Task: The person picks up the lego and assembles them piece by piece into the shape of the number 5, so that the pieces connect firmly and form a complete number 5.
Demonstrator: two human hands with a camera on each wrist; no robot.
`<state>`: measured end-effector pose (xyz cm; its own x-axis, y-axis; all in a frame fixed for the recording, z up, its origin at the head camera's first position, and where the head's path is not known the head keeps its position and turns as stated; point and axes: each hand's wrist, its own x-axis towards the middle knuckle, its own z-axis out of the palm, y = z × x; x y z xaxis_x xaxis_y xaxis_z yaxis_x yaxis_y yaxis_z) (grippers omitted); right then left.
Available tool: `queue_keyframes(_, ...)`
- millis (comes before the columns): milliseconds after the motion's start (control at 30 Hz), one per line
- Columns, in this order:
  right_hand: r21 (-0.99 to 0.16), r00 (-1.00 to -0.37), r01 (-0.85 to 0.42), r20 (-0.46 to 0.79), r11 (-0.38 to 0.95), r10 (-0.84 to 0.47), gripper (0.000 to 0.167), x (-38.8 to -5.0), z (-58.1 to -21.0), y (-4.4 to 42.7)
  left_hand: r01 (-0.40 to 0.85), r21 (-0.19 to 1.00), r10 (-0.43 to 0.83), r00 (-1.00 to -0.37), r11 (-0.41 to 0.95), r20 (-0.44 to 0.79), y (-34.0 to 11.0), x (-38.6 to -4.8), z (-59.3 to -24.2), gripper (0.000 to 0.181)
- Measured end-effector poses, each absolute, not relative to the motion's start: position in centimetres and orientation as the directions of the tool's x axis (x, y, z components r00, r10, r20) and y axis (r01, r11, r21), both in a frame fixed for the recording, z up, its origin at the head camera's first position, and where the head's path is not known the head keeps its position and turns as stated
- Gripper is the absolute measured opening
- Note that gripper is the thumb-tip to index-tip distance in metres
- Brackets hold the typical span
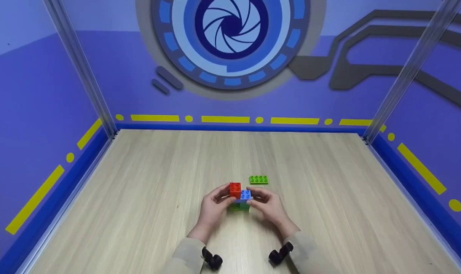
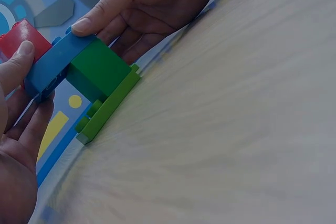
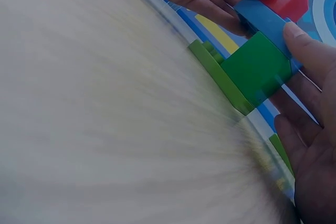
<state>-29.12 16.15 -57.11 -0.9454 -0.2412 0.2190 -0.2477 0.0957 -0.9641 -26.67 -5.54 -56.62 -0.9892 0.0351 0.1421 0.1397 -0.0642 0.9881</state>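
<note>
Near the front middle of the table a small stack of toy building bricks stands between both hands. At its bottom lies a light green flat brick [image 2: 110, 109] with a dark green brick [image 2: 101, 71] on it. A blue brick [image 1: 246, 195] sits on the dark green one and sticks out to the left. On the blue brick's left end is a red brick [image 1: 235, 189]. My left hand [image 1: 212, 208] holds the overhanging end, thumb against the red and blue bricks, fingers beneath. My right hand [image 1: 271, 207] pinches the blue brick's right end between thumb and fingers.
A separate light green flat brick [image 1: 259, 180] lies studs up just behind the right hand. The wooden tabletop [image 1: 146, 182] is bordered by blue printed panels [image 1: 101, 76] at the back and both sides, with metal posts [image 1: 80, 64] at the corners.
</note>
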Motion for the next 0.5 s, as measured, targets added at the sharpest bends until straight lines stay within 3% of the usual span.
queue_keyframes(500, -0.971, -0.957, -0.231, 0.214, 0.069, -0.194, 0.039, -29.33, -57.21, 16.50, 0.129, 0.989, 0.024, -0.991, -0.068, 0.131, -5.58, -26.69, -56.75, 0.055)
